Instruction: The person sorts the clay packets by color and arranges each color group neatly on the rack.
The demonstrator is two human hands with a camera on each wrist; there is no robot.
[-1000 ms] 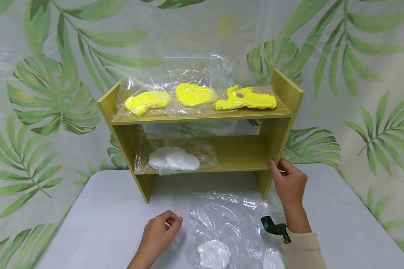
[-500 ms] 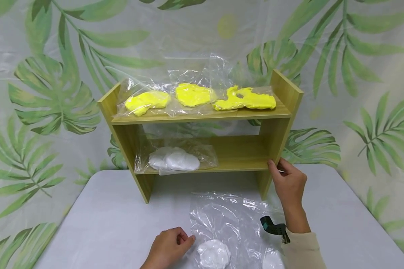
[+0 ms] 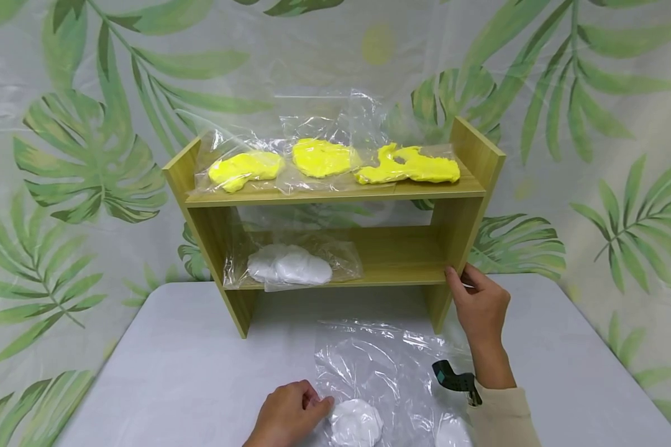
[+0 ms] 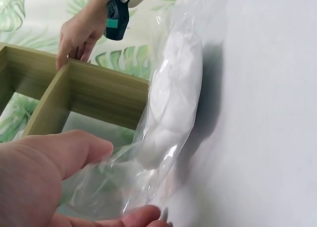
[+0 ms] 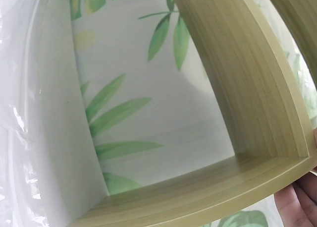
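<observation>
White lump [image 3: 355, 423] in a clear plastic bag [image 3: 380, 366] lies on the surface [image 3: 162, 372] at six o'clock; at its nine, the left hand [image 3: 291, 411], grip apart around the plastic. Toward four, the right hand [image 3: 482, 304] is clamped on the wooden shelf [image 3: 453, 226].

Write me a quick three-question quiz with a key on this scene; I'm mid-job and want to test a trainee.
1. Count: how many yellow lumps lie on the upper board of the wooden rack?
2. True or false: the right grip is apart from the wooden rack.
3. Choose: in the head view, what colour is the lump nearest the left grip? A) yellow B) white C) green

Key:
1. Three.
2. False; it holds the side panel.
3. B; it is a white lump in clear plastic.
</observation>
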